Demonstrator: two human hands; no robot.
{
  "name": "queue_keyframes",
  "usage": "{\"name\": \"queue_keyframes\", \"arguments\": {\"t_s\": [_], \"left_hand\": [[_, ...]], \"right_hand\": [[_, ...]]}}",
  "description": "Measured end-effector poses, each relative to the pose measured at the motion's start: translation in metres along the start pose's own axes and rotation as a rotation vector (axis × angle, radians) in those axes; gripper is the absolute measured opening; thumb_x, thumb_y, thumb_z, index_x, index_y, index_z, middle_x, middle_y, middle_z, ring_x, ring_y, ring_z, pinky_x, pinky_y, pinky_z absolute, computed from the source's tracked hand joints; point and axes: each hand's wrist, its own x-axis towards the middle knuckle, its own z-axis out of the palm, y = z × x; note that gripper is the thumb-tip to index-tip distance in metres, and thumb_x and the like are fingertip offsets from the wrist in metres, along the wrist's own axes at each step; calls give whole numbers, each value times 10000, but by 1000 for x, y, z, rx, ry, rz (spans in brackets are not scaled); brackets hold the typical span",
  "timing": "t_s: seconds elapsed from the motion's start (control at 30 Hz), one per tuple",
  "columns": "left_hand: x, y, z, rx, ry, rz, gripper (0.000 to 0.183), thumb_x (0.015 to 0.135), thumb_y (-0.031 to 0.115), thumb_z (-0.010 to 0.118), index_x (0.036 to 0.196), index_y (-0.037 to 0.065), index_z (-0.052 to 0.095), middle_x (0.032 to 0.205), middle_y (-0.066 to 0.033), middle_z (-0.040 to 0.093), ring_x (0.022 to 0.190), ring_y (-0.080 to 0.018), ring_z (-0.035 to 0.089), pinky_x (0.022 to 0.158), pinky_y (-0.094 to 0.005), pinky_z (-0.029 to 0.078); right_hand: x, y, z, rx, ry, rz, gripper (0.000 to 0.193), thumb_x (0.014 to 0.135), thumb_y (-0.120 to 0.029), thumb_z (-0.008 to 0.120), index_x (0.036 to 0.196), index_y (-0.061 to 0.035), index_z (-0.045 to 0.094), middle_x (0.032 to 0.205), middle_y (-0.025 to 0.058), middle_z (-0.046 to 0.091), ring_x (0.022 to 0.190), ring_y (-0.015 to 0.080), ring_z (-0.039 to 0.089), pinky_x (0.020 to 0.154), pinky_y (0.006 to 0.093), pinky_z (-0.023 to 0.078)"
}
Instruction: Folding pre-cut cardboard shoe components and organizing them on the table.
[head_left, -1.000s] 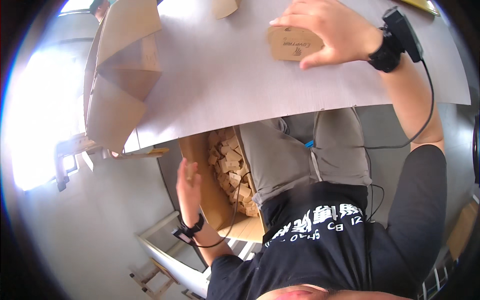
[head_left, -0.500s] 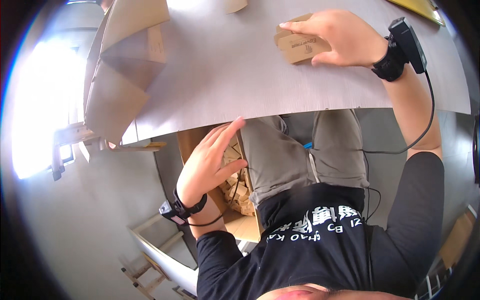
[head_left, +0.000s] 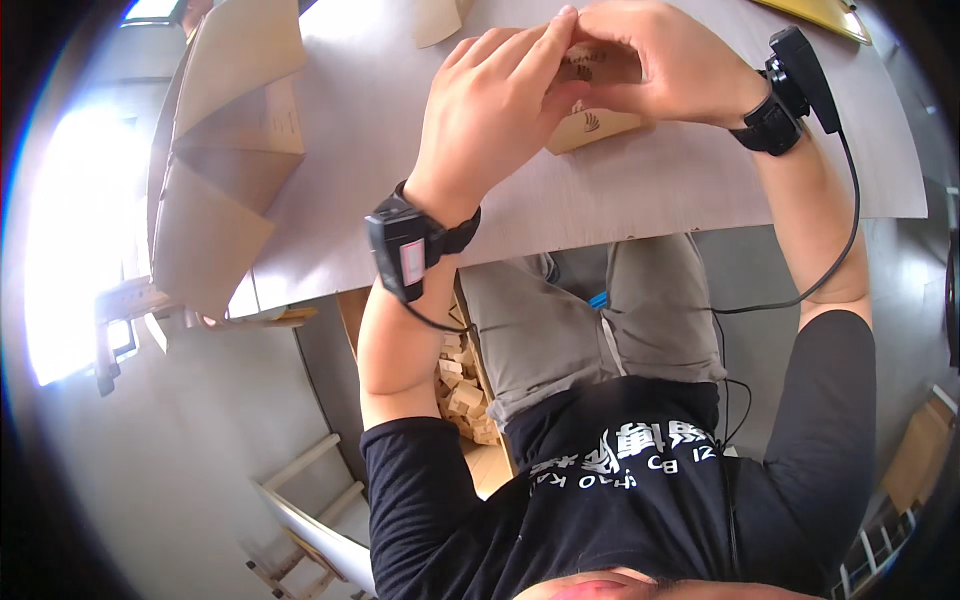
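Both hands meet over the table (head_left: pixel 370 180) around a small brown cardboard box (head_left: pixel 603 66) with a dark printed mark. My right hand (head_left: pixel 685 62) grips it from the right, its fingers curled over the far side and its thumb on the near side. From the left, my left hand (head_left: pixel 492 108) closes on the same box, its fingertips touching those of the right hand. Just below lies another small brown cardboard piece (head_left: pixel 595 130) with a similar mark. The hands hide much of both, so I cannot tell whether they are fully apart.
A large open cardboard carton (head_left: pixel 215 190) with spread flaps stands on the table's left. Under the table edge, beside my left leg, a box holds several small cardboard pieces (head_left: pixel 462 395). A yellow object (head_left: pixel 820 18) lies at the far right. A cable (head_left: pixel 850 235) hangs from my right wrist.
My left hand has risen from below the table edge to the small box and closed on it. The right hand has stayed near its place, now with the box raised between both hands.
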Motion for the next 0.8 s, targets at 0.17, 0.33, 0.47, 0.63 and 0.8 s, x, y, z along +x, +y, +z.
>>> {"name": "queue_keyframes", "arguments": {"t_s": [0.17, 0.33, 0.47, 0.63, 0.8], "left_hand": [[6, -9, 16, -152, 138, 118, 541, 883, 130, 759, 1396, 40, 611, 1139, -128, 725, 1008, -314, 687, 886, -393, 557], [-6, -23, 24, -305, 173, -44, 489, 836, -56, 699, 1308, 64, 673, 1198, -113, 708, 966, -297, 677, 847, -372, 569], [-11, -20, 15, -570, 115, -179, 355, 956, 77, 638, 1305, 18, 666, 1185, -141, 704, 992, -299, 666, 891, -379, 537], [-20, -15, 2, -1274, -189, -104, 699, 1039, 551, 407, 1282, -58, 651, 1259, -187, 673, 1119, -270, 617, 995, -370, 450], [-18, -8, 4, -1391, -322, -198, 633, 971, 527, 591, 1271, -26, 653, 1174, -130, 692, 1068, -228, 629, 952, -342, 472]], "right_hand": [[-3, 8, -8, -44, 107, -124, 353, 820, -253, 812, 1028, 7, 696, 936, 185, 710, 840, 320, 700, 744, 370, 545], [-4, 9, -8, 168, 151, 48, 176, 875, -107, 767, 1013, -4, 729, 998, 158, 752, 861, 229, 720, 727, 313, 536], [-1, 13, -5, 111, 430, -175, 111, 974, -102, 692, 1054, -29, 718, 983, 97, 741, 839, 182, 685, 743, 283, 521], [-9, 16, 6, 302, 175, -256, 160, 984, -147, 671, 1098, -37, 648, 1147, 131, 681, 1066, 285, 656, 942, 382, 517], [-8, 6, 11, 263, 79, -372, 91, 1036, -109, 565, 988, -73, 633, 1141, 129, 674, 1126, 314, 620, 974, 434, 498]]}}
